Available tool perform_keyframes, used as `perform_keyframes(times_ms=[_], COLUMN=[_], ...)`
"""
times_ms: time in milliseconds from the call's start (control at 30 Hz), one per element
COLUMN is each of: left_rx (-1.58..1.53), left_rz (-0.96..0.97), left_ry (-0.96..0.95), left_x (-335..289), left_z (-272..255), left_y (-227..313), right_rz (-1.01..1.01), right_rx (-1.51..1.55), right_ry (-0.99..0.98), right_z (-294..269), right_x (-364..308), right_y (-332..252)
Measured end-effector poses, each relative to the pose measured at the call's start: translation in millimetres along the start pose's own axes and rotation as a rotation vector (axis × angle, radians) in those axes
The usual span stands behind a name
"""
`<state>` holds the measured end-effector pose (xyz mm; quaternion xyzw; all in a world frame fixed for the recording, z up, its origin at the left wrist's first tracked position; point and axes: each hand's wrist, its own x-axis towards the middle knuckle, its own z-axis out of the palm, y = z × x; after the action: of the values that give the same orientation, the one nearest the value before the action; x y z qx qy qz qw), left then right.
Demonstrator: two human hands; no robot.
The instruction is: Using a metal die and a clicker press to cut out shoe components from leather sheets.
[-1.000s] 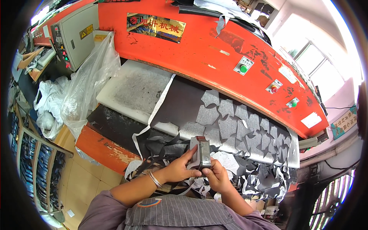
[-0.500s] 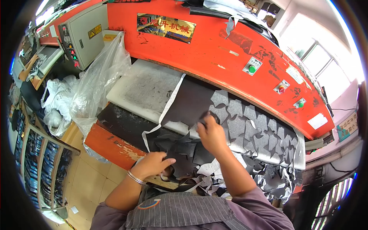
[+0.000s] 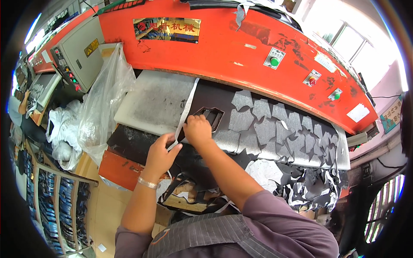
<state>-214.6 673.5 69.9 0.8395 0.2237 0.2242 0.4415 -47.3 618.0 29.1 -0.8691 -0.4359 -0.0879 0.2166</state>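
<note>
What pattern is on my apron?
Your apron is grey with thin pale stripes, best seen in the head view.

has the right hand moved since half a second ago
Yes: the right hand has moved to the left, farther from the red button on the orange machine.

A pale pink wall (image 3: 382, 88) bounds the right side. A dark-framed glass window (image 3: 346, 38) at upper right admits bright daylight. A bright, barred opening (image 3: 383, 208) occupies the lower right. A beige floor (image 3: 111, 202) extends at lower left, beside a shelving rack (image 3: 73, 175) with rows of blue and dark items (image 3: 65, 200).
</note>
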Motion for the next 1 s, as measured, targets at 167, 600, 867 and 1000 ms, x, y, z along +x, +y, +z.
perform_keyframes(times_ms=[167,600,867,1000], left_rx=[0.041,0.265,0.210,0.205], left_rz=[0.046,0.222,0.204,0.235], left_ry=[-0.027,-0.104,-0.076,-0.062], left_x=[29.7,72.5,75.5,81.1], left_z=[15.1,53.3,49.5,50.2], left_y=[-28.1,-57.7,-62.0,-64.0], right_rz=[-0.131,-0.026,-0.133,-0.159], right_rx=[0.192,0.138,0.165,0.138], right_ry=[0.217,-0.089,-0.053,-0.012], right_z=[-55.2,-37.7,-35.2,-36.0], right_x=[-5.4,-21.2,-13.7,-12.1], right_y=[51.0,104.8,107.5,105.0])
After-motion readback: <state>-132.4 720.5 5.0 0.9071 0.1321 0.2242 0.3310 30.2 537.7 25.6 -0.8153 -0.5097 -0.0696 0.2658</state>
